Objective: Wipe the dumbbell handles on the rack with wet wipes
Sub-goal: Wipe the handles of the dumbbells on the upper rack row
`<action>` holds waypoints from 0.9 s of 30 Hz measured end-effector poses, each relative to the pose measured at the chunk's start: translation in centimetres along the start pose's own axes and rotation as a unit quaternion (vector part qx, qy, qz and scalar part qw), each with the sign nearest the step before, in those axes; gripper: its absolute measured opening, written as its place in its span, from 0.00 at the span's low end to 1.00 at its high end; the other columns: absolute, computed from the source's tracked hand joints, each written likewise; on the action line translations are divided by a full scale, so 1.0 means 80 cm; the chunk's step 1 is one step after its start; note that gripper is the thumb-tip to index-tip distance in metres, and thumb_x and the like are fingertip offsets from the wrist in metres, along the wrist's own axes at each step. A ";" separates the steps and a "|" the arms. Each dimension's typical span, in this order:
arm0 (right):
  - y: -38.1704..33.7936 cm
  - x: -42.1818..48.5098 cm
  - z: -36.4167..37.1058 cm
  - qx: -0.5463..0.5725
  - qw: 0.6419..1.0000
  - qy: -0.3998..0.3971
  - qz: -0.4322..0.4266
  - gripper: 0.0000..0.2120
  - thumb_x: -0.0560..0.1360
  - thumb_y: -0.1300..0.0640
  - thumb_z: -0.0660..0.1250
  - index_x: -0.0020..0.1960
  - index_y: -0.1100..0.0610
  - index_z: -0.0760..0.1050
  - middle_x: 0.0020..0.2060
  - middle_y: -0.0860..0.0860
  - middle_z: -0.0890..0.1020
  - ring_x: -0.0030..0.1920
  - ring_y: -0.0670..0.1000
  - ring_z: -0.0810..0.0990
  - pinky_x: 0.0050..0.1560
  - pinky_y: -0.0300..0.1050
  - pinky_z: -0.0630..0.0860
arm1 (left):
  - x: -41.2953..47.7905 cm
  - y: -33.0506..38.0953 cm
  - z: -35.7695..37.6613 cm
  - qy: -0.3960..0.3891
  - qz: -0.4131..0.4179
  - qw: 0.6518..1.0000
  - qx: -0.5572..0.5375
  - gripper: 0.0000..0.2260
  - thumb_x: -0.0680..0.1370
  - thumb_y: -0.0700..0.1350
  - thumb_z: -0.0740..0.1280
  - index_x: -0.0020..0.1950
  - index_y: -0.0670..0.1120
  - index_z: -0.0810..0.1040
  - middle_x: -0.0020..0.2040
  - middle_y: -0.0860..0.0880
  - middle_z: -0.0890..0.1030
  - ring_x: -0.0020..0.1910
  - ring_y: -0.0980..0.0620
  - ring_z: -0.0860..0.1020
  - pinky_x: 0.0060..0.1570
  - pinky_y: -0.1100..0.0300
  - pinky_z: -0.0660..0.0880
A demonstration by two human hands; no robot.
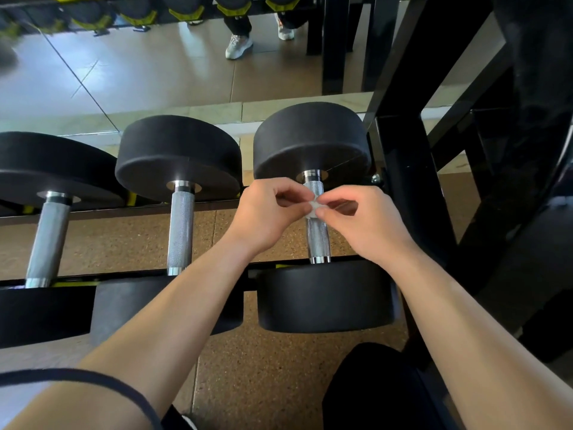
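Three black dumbbells lie side by side on the rack, each with a knurled steel handle. Both hands hover over the right dumbbell's handle [317,240]. My left hand [273,212] and my right hand [359,221] pinch a small bunched white wet wipe [313,208] between their fingertips, just above the upper half of that handle. The middle handle [180,228] and the left handle [49,237] are untouched.
The rack rail [124,209] runs across under the handles. A black rack upright [412,187] stands close on the right. A mirror behind shows a person's sneakers [238,46]. Speckled floor [263,367] lies below; my dark knee [372,386] is at the bottom.
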State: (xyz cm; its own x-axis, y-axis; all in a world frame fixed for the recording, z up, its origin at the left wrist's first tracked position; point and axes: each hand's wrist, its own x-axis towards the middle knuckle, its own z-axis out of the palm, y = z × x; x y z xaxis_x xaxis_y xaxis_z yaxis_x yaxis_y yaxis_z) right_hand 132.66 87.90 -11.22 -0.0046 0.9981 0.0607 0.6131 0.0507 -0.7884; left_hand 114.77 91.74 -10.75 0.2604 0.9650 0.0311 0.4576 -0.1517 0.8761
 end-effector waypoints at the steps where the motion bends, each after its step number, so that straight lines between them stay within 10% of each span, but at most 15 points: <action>1: 0.001 0.003 0.001 -0.011 1.000 0.000 -0.006 0.08 0.76 0.49 0.73 0.55 0.46 0.83 0.46 0.40 0.84 0.46 0.36 0.80 0.42 0.24 0.72 | 0.002 0.002 -0.003 -0.017 -0.004 1.000 -0.013 0.08 0.74 0.36 0.76 0.51 0.45 0.85 0.46 0.51 0.86 0.46 0.57 0.84 0.49 0.63 0.81; 12: 0.001 0.032 0.010 -0.100 0.991 0.038 -0.074 0.03 0.74 0.52 0.74 0.47 0.50 0.82 0.47 0.45 0.77 0.45 0.44 0.78 0.48 0.43 0.78 | 0.004 -0.004 -0.001 0.001 0.007 0.999 -0.032 0.09 0.73 0.34 0.76 0.49 0.45 0.85 0.45 0.52 0.86 0.46 0.57 0.85 0.50 0.61 0.81; 20: 0.004 0.008 -0.010 -0.089 0.991 -0.097 -0.041 0.03 0.73 0.51 0.76 0.43 0.46 0.83 0.36 0.41 0.81 0.39 0.37 0.80 0.39 0.31 0.73 | -0.004 -0.009 0.000 0.024 -0.041 0.999 -0.007 0.08 0.75 0.36 0.74 0.50 0.48 0.84 0.42 0.52 0.85 0.42 0.55 0.84 0.45 0.55 0.83; 27: 0.003 0.042 0.013 -0.085 0.987 0.104 -0.089 0.00 0.75 0.58 0.73 0.45 0.54 0.83 0.41 0.45 0.80 0.38 0.41 0.79 0.40 0.31 0.75 | -0.002 -0.012 -0.001 0.056 -0.059 0.997 0.003 0.07 0.76 0.37 0.73 0.48 0.49 0.84 0.39 0.51 0.85 0.38 0.54 0.84 0.44 0.53 0.84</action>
State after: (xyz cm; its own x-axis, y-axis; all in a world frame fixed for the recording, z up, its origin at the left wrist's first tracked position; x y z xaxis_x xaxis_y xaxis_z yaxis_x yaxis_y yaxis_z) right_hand 131.98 91.26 -11.81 0.0284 0.9445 0.3274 0.7412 0.1998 -0.6409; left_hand 114.23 91.76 -11.54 0.1090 0.9939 -0.0180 0.4840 -0.0372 0.8743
